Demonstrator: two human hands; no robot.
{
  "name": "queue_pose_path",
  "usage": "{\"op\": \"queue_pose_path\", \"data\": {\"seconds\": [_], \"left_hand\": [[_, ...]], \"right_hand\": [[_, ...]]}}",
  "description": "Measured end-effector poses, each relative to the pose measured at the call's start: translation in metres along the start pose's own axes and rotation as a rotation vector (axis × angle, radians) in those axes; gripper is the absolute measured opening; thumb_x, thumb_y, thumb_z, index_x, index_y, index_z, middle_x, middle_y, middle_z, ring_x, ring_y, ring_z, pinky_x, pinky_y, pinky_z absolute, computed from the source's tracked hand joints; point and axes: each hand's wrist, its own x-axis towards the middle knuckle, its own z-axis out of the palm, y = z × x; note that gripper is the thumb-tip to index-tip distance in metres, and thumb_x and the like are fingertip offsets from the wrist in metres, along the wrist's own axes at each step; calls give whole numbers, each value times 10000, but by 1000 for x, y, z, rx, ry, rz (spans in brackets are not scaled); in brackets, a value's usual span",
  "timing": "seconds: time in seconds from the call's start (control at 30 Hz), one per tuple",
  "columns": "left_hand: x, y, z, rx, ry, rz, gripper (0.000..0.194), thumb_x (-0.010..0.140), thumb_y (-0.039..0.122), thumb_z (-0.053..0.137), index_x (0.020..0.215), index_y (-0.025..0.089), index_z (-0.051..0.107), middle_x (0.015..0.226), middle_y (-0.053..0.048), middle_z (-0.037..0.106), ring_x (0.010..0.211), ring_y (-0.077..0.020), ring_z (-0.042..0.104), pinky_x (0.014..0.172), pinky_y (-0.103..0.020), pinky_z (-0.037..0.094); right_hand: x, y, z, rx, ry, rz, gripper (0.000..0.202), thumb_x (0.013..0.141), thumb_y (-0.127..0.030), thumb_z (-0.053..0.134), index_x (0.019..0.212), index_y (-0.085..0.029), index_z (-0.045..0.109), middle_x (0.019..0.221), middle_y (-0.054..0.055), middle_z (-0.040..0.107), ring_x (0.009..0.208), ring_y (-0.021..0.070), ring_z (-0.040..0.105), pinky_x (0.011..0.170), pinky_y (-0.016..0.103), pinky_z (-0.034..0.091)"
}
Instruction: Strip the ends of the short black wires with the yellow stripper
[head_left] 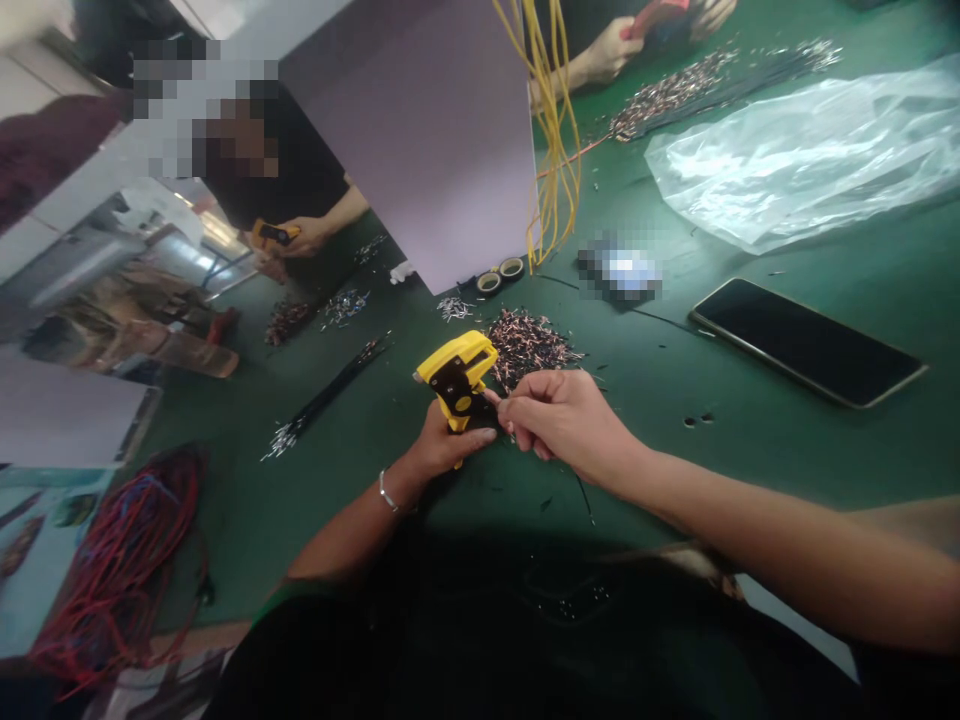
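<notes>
My left hand is wrapped round the handle of a yellow and black wire stripper, held upright above the table. Close against the tool's right side, my right hand is closed in a pinch on a thin black wire. The wire's lower end seems to trail below the palm; the part between the fingertips is hidden. Just behind the tool lies a heap of short black wires with bare copper ends. A bundle of longer black wires with silvery ends lies to the left.
A phone and a clear plastic bag lie right. Black tape rolls sit below a pale upright panel with yellow wires hanging beside it. Red wires are heaped left. Two other people's hands work across the green table.
</notes>
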Motion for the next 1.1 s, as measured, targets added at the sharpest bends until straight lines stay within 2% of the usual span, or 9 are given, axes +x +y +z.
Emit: {"op": "queue_pose_path", "data": {"seconds": [0.27, 0.67, 0.83, 1.1], "left_hand": [[0, -5, -1, 133, 29, 42, 382, 730, 290, 812, 1070, 165, 692, 951, -71, 741, 875, -221, 687, 854, -352, 543], [-1, -9, -2, 168, 14, 74, 343, 770, 280, 780, 1079, 169, 683, 963, -72, 732, 890, -212, 680, 867, -349, 543], [-1, -11, -1, 142, 39, 54, 317, 765, 305, 784, 1027, 158, 682, 896, -62, 720, 820, -185, 670, 817, -318, 551], [2, 1, 12, 249, 173, -33, 304, 699, 377, 817, 806, 138, 663, 758, -40, 680, 688, -141, 624, 704, -259, 548]], "right_hand": [[1, 2, 1, 69, -17, 20, 147, 699, -187, 600, 553, -181, 592, 405, -43, 541, 323, 44, 396, 331, 181, 286], [0, -2, 1, 99, -24, 49, 203, 735, -147, 593, 535, -181, 577, 389, -49, 527, 305, 36, 378, 330, 182, 266], [0, -3, 2, 100, -27, 52, 234, 726, -113, 585, 506, -187, 554, 380, -41, 530, 298, 48, 376, 335, 204, 254], [1, -1, 0, 126, -36, 59, 255, 750, -166, 616, 506, -187, 546, 379, -37, 529, 282, 41, 379, 315, 192, 244]]}}
